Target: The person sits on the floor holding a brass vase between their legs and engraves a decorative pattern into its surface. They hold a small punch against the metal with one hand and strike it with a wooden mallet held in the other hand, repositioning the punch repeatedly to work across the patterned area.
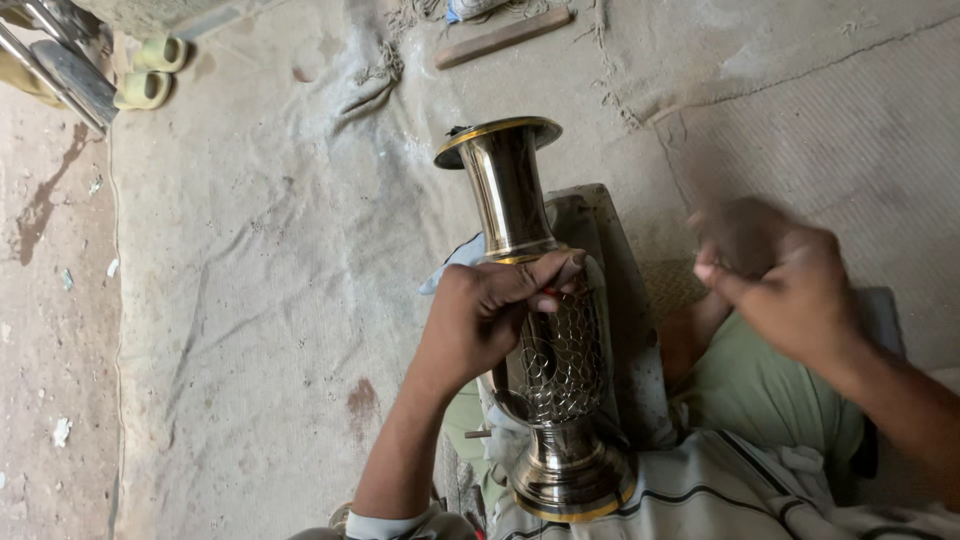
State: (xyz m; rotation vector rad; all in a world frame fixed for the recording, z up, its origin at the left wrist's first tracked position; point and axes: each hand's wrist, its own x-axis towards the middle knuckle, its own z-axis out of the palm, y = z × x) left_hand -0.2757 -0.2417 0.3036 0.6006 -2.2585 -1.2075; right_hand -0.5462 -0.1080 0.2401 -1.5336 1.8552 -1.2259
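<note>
A tall shiny metal vase (505, 185) with gold rims and a net-like engraved pattern on its belly lies tilted across my lap, its flared mouth pointing away from me. My left hand (490, 315) rests on the vase's body and pinches a thin tool with a red part against the engraved surface. Raised to the right of the vase, apart from it, my right hand (785, 280) is blurred with its fingers curled; whether it holds something I cannot tell. A grey block (600, 240) lies under the vase.
A worn canvas sheet (270, 260) covers the floor, with bare stained concrete (50, 300) at the left. A pair of pale sandals (150, 70) and metal legs (60, 60) stand at top left. A wooden stick (505, 37) lies at top centre. A woven mat (850, 130) is at right.
</note>
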